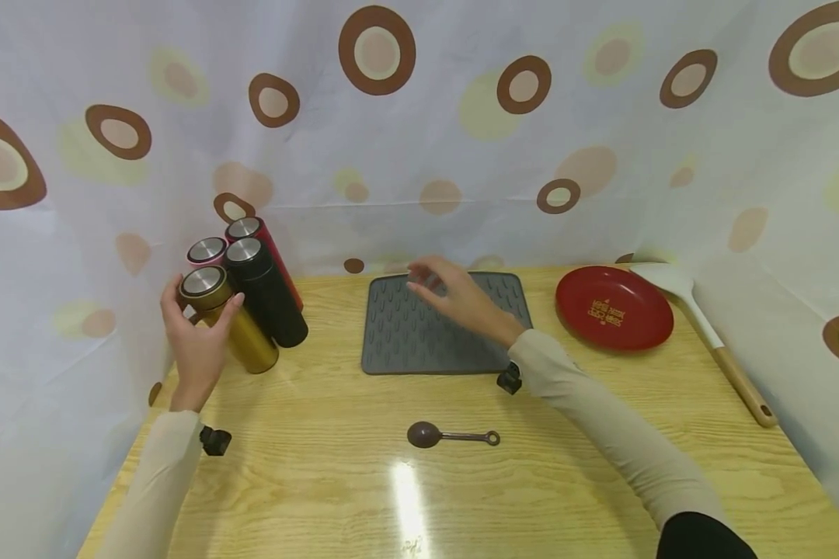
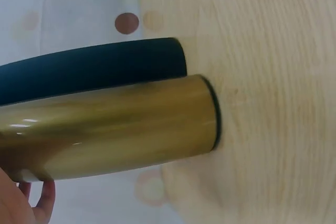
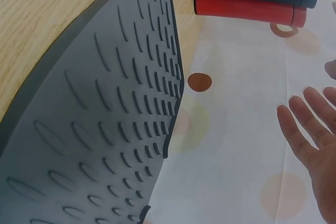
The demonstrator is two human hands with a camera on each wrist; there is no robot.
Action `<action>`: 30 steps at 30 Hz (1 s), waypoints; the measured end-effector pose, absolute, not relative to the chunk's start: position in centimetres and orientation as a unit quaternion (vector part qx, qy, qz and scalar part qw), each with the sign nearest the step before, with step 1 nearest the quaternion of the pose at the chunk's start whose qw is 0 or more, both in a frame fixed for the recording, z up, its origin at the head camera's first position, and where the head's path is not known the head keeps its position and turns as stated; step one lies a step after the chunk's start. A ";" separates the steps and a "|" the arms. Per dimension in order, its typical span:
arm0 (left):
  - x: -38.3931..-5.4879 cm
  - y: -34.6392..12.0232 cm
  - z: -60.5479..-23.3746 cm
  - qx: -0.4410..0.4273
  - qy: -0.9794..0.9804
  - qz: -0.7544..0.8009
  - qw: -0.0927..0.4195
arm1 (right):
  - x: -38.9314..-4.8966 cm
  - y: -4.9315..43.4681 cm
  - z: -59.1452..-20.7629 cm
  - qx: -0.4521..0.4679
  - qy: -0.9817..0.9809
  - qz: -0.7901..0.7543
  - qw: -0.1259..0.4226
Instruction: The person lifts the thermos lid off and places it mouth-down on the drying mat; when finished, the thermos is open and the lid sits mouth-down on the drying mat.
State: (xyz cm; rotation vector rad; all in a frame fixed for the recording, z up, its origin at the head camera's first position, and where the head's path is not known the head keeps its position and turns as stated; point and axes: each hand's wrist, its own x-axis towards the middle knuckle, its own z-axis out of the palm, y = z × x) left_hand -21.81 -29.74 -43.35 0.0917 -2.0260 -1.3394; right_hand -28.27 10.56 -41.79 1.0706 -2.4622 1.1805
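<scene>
At the left, my left hand (image 1: 199,338) grips a gold thermos (image 1: 248,341) near its lid, thumb on one side and fingers on the other. The left wrist view shows the gold thermos (image 2: 115,129) lengthwise, its base toward the wooden table, with a black thermos (image 2: 94,69) close beside it. Over the grey ridged mat (image 1: 405,334) hovers my right hand (image 1: 464,299), holding nothing. Its fingers (image 3: 302,135) look loosely extended in the right wrist view, apart from the mat (image 3: 105,114).
Behind the gold thermos stand the black thermos (image 1: 269,299), a red one (image 1: 280,260) and a pink one (image 1: 207,250). A brown spoon (image 1: 425,435) lies at the front. On the right are a red plate (image 1: 614,330) and a white spatula (image 1: 699,314) with a wooden handle.
</scene>
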 end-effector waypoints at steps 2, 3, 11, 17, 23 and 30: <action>-21.6 -29.8 -43.7 0.058 -0.783 -0.531 0.319 | -28.4 10.4 -41.9 0.364 -0.835 0.401 0.101; -21.5 -29.9 -43.9 0.066 -0.786 -0.534 0.305 | -28.4 10.3 -42.0 0.364 -0.835 0.401 0.098; -20.8 -29.6 -45.5 0.087 -0.797 -0.535 0.266 | -28.5 9.6 -42.3 0.379 -0.830 0.401 0.083; -20.4 -28.8 -46.2 0.072 -0.777 -0.539 0.318 | -28.7 9.2 -42.5 0.385 -0.826 0.405 0.079; -18.7 -26.2 -44.6 0.032 -0.746 -0.560 0.359 | -28.9 9.1 -42.3 0.380 -0.826 0.410 0.071; -18.4 -24.1 -43.9 -0.042 -0.755 -0.543 0.364 | -28.3 8.4 -42.3 0.383 -0.826 0.402 0.101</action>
